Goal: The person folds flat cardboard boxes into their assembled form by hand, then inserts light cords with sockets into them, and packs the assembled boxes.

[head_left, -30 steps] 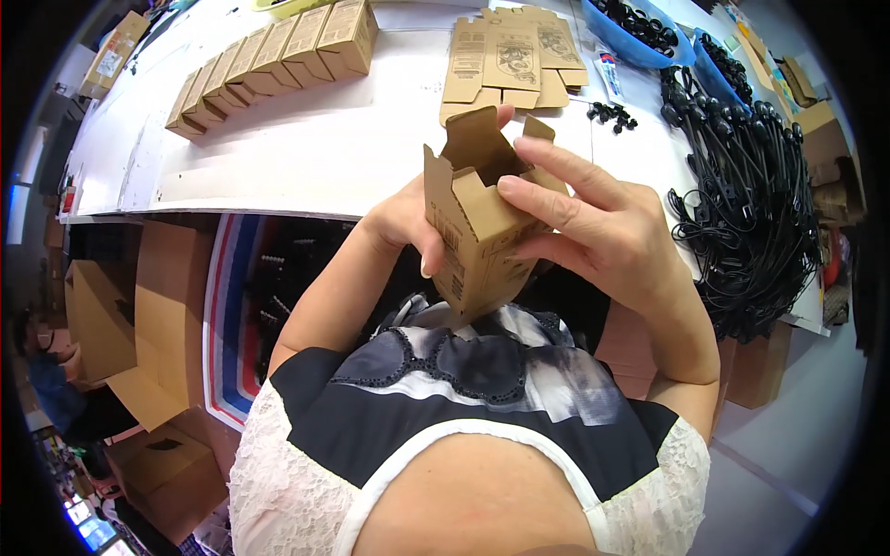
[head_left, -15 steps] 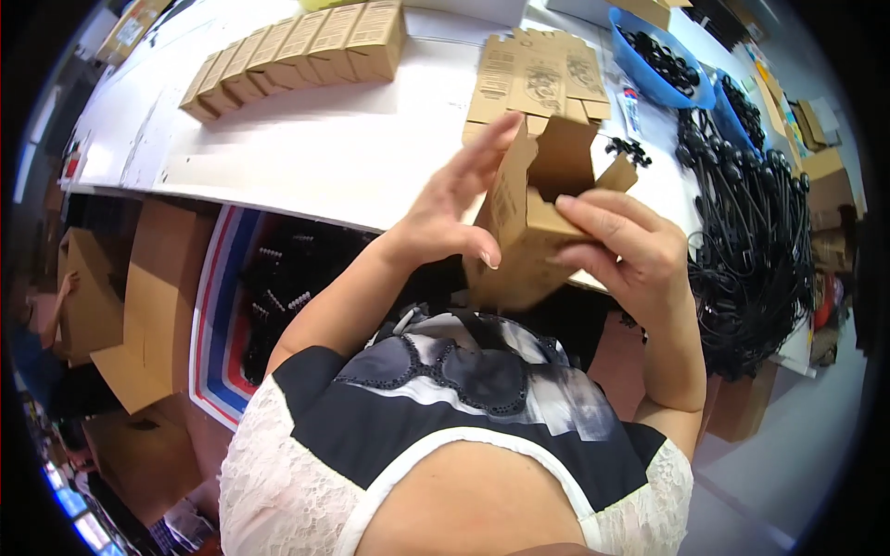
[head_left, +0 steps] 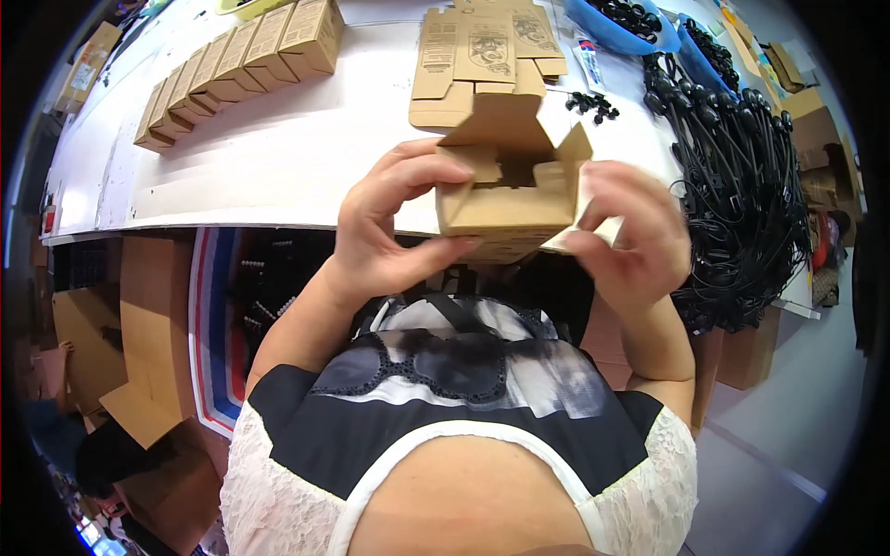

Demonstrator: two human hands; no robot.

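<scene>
A small brown cardboard box [head_left: 508,211] is held at the table's near edge, its top flaps raised and its inside partly showing. My left hand [head_left: 385,218] grips the box's left side, fingers on the upper rim and thumb low on the front. Just right of the box is my right hand [head_left: 640,227], slightly blurred, with fingers bent and a gap between them and the thumb; nothing shows in it. Beyond the box lies a stack of flat, unfolded cartons [head_left: 440,69].
A row of closed brown boxes [head_left: 264,51] stands at the far left. At the right are blue basins [head_left: 612,26] of black parts, a tube [head_left: 589,63], small black pieces [head_left: 591,107] and a heap of black cables [head_left: 742,213]. Another person's hand shows at the far left.
My left hand has closed on the box's left side. The right hand has let go and moved off to the right. The box has turned, its opening now facing me more.
</scene>
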